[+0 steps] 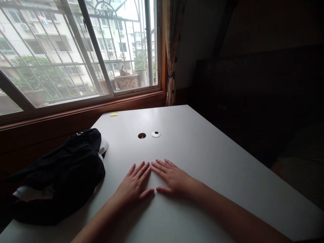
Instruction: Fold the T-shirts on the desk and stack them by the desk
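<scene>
Resting flat on the white table (pixel 215 152): left hand (pixel 135 182) and right hand (pixel 175 179), 2 palms down, fingers extended, both released. Fingertips meet or nearly so; cannot tell which. Table surface spreads under and around both hands. Left of left hand, apart: black cloth (pixel 76 165). Beyond left fingertips: 1 round hole (pixel 142 136). Beyond right fingertips: 1 white disc (pixel 155 135).

2 hands (pixel 132 185), 1 tbl (pixel 174 145), 1 wht disc (pixel 155 135)
</scene>
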Demonstrator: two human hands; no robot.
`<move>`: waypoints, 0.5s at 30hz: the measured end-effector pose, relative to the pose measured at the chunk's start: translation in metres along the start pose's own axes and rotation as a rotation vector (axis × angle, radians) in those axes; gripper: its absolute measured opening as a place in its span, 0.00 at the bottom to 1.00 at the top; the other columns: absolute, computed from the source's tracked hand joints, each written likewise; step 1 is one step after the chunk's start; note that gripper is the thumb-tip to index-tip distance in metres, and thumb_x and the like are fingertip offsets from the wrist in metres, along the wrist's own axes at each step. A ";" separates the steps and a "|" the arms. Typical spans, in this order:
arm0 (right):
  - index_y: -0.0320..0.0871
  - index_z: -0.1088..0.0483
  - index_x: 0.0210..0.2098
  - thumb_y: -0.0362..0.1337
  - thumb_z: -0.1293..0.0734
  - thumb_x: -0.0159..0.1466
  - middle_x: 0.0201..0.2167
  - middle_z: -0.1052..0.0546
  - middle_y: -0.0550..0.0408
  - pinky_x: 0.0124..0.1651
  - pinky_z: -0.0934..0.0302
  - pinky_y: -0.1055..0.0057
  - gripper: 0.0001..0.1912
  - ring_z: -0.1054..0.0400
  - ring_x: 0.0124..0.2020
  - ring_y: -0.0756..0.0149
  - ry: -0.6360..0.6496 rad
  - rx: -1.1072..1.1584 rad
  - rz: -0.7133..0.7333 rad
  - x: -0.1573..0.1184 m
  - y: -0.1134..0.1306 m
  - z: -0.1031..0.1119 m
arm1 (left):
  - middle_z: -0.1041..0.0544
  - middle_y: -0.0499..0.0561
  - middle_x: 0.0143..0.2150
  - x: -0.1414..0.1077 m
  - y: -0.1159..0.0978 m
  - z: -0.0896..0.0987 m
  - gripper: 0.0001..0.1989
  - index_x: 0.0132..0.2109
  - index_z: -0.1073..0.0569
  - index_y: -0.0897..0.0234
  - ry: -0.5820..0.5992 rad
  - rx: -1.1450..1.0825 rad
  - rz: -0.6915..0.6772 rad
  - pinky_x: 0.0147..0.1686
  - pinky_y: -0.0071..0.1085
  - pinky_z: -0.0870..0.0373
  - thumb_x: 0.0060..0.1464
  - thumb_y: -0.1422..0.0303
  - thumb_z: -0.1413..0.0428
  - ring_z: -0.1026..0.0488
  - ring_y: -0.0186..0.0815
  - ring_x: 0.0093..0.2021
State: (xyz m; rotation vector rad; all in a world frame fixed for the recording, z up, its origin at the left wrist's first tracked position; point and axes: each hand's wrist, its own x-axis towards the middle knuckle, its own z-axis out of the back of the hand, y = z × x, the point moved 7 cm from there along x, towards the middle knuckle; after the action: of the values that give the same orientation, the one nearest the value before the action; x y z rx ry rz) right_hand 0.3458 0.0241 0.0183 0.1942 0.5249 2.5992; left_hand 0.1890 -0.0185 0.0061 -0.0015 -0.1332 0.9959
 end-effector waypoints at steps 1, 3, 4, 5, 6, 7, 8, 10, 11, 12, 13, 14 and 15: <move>0.48 0.57 0.76 0.60 0.41 0.70 0.76 0.54 0.50 0.75 0.69 0.48 0.43 0.62 0.76 0.51 -0.003 0.001 0.003 0.000 0.000 0.000 | 0.52 0.55 0.77 0.000 0.001 0.000 0.41 0.76 0.60 0.57 -0.002 -0.004 -0.004 0.72 0.54 0.55 0.67 0.45 0.55 0.54 0.50 0.76; 0.48 0.53 0.75 0.57 0.41 0.70 0.75 0.51 0.49 0.75 0.66 0.48 0.40 0.59 0.75 0.51 -0.018 0.000 0.022 0.001 -0.001 0.002 | 0.51 0.55 0.77 -0.001 0.003 0.001 0.39 0.76 0.59 0.56 -0.002 -0.019 -0.021 0.72 0.55 0.53 0.68 0.46 0.55 0.53 0.50 0.75; 0.48 0.50 0.74 0.55 0.40 0.71 0.74 0.47 0.49 0.75 0.64 0.48 0.38 0.56 0.75 0.51 -0.037 0.001 0.038 0.001 -0.002 0.004 | 0.50 0.55 0.76 -0.002 0.005 0.002 0.38 0.76 0.58 0.56 -0.002 -0.031 -0.032 0.72 0.55 0.52 0.68 0.47 0.54 0.52 0.50 0.75; 0.48 0.46 0.73 0.53 0.39 0.71 0.73 0.43 0.48 0.74 0.60 0.48 0.35 0.51 0.73 0.51 -0.071 0.007 0.053 0.001 -0.004 0.006 | 0.48 0.55 0.76 -0.003 0.007 0.004 0.37 0.76 0.56 0.55 -0.006 -0.047 -0.044 0.71 0.55 0.51 0.69 0.49 0.54 0.50 0.49 0.75; 0.48 0.41 0.70 0.50 0.38 0.70 0.70 0.37 0.48 0.73 0.55 0.48 0.32 0.46 0.71 0.51 -0.115 0.023 0.063 0.001 -0.006 0.010 | 0.46 0.55 0.75 -0.004 0.010 0.006 0.35 0.76 0.53 0.54 -0.014 -0.067 -0.055 0.71 0.54 0.49 0.69 0.50 0.53 0.49 0.49 0.74; 0.48 0.35 0.67 0.47 0.37 0.70 0.66 0.31 0.47 0.70 0.48 0.50 0.28 0.40 0.67 0.52 -0.175 0.050 0.063 0.000 -0.010 0.014 | 0.43 0.54 0.75 -0.005 0.013 0.010 0.33 0.75 0.50 0.54 -0.031 -0.091 -0.060 0.71 0.54 0.46 0.69 0.52 0.52 0.46 0.48 0.74; 0.48 0.30 0.62 0.43 0.36 0.69 0.61 0.26 0.47 0.66 0.42 0.52 0.23 0.35 0.62 0.53 -0.242 0.088 0.051 -0.001 -0.015 0.020 | 0.40 0.53 0.73 -0.007 0.017 0.014 0.30 0.74 0.47 0.53 -0.052 -0.118 -0.061 0.70 0.53 0.44 0.70 0.55 0.52 0.43 0.47 0.72; 0.47 0.23 0.51 0.38 0.37 0.67 0.49 0.22 0.47 0.54 0.32 0.59 0.16 0.28 0.51 0.56 -0.367 0.196 -0.003 -0.004 -0.029 0.029 | 0.33 0.52 0.70 -0.010 0.025 0.022 0.26 0.72 0.41 0.52 -0.103 -0.172 -0.051 0.68 0.49 0.37 0.70 0.59 0.51 0.36 0.46 0.69; 0.46 0.22 0.46 0.36 0.37 0.66 0.45 0.21 0.48 0.48 0.30 0.62 0.13 0.27 0.45 0.58 -0.412 0.255 -0.039 -0.006 -0.037 0.032 | 0.30 0.52 0.67 -0.011 0.030 0.026 0.24 0.70 0.38 0.51 -0.126 -0.196 -0.042 0.66 0.47 0.33 0.70 0.60 0.51 0.33 0.45 0.67; 0.46 0.22 0.42 0.35 0.37 0.65 0.42 0.21 0.49 0.44 0.30 0.63 0.12 0.26 0.41 0.60 -0.441 0.308 -0.073 -0.008 -0.044 0.035 | 0.27 0.52 0.65 -0.012 0.034 0.029 0.23 0.69 0.36 0.51 -0.144 -0.216 -0.032 0.64 0.45 0.30 0.70 0.61 0.52 0.30 0.44 0.65; 0.46 0.22 0.40 0.34 0.36 0.64 0.40 0.21 0.50 0.42 0.30 0.64 0.10 0.26 0.38 0.61 -0.458 0.351 -0.106 -0.010 -0.051 0.036 | 0.25 0.52 0.62 -0.014 0.037 0.031 0.22 0.68 0.34 0.52 -0.157 -0.232 -0.022 0.61 0.44 0.28 0.71 0.62 0.52 0.28 0.44 0.63; 0.46 0.22 0.38 0.34 0.36 0.63 0.39 0.21 0.51 0.41 0.30 0.64 0.09 0.26 0.37 0.62 -0.466 0.381 -0.135 -0.011 -0.057 0.038 | 0.24 0.53 0.61 -0.014 0.040 0.032 0.21 0.67 0.33 0.52 -0.165 -0.244 -0.015 0.60 0.43 0.26 0.71 0.62 0.52 0.27 0.44 0.61; 0.46 0.22 0.37 0.35 0.35 0.62 0.38 0.21 0.52 0.41 0.30 0.64 0.09 0.26 0.37 0.61 -0.471 0.401 -0.162 -0.012 -0.062 0.039 | 0.23 0.53 0.60 -0.015 0.042 0.033 0.20 0.67 0.32 0.52 -0.170 -0.253 -0.009 0.58 0.42 0.25 0.71 0.62 0.52 0.26 0.43 0.60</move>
State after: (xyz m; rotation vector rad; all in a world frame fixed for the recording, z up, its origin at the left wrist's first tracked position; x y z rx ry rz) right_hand 0.3916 0.0812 0.0287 0.8331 0.8341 2.1621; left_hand 0.1418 -0.0100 0.0348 -0.1482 -0.4138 0.9637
